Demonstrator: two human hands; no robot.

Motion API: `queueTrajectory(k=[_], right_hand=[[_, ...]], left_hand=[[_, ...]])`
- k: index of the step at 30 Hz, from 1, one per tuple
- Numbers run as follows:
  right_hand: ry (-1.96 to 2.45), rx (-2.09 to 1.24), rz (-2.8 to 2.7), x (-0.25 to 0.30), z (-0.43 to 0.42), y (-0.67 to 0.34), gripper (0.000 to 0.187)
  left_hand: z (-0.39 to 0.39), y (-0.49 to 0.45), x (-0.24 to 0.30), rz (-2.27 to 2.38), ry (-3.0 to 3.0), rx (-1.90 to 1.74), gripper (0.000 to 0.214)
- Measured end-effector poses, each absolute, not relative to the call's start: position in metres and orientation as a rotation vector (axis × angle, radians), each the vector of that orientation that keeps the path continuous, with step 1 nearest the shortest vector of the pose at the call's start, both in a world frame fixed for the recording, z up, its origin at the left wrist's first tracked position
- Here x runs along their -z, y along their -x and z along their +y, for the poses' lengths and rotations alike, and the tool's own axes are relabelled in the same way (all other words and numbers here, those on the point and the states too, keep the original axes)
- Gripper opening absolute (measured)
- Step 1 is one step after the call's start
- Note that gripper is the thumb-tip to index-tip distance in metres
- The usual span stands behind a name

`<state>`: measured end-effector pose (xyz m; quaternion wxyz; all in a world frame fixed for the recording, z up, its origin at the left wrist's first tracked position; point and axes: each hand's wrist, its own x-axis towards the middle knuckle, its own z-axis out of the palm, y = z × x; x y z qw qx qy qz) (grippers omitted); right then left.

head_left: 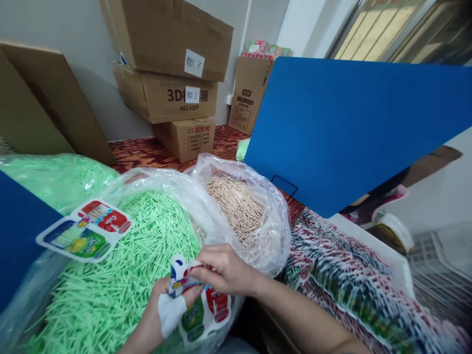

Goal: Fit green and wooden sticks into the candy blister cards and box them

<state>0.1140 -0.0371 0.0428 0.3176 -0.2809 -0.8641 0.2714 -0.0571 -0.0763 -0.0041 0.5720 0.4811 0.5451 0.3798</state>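
Observation:
Both hands meet above a bag of light green sticks (162,221). My left hand (158,305), with a white wrap over part of it, is closed around the lower edge of a small printed packet (179,275). My right hand (225,269) pinches the same packet's upper right side, fingers closed. The packet is white with red, blue and green print, and my fingers cover part of it. Below my hands shows a printed piece (191,317) in red and green; whether it belongs to the held packet I cannot tell. A similar two-part packet (88,228) lies on the green sticks at left.
A clear bag of tan sticks (238,209) stands beyond my right hand. At right is a white bin (403,275) with many stacked printed packets (342,275). A blue board (354,128) leans above it. Cardboard boxes (177,96) are stacked behind.

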Motion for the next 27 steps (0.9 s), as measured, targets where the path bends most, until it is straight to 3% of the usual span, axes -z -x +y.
queueTrajectory(k=[4, 8, 10, 16, 22, 27], right_hand=[[0.836, -0.834, -2.261, -0.034, -0.014, -0.15, 0.032], [1.86, -0.357, -2.194, -0.007, 0.033, -0.199, 0.039], [2.035, -0.298, -2.199, 0.007, 0.052, -0.214, 0.034], [2.099, -0.184, -2.285, 0.026, 0.073, -0.209, 0.046], [2.155, -0.137, -2.34, 0.029, 0.082, -0.202, 0.037], [2.222, -0.184, -2.354, 0.029, 0.081, -0.209, 0.049]], left_hand=[[-0.075, 0.056, 0.005, 1.238, -1.101, -0.843, 0.025], [-0.078, 0.054, 0.01, 1.236, -1.026, -0.81, 0.03], [-0.079, 0.052, 0.015, 1.227, -1.02, -0.818, 0.03], [-0.08, 0.049, 0.025, 1.162, -1.014, -0.824, 0.029], [-0.083, 0.051, 0.026, 1.226, -0.967, -0.9, 0.032], [-0.08, 0.055, 0.026, 1.187, -0.983, -0.834, 0.03]])
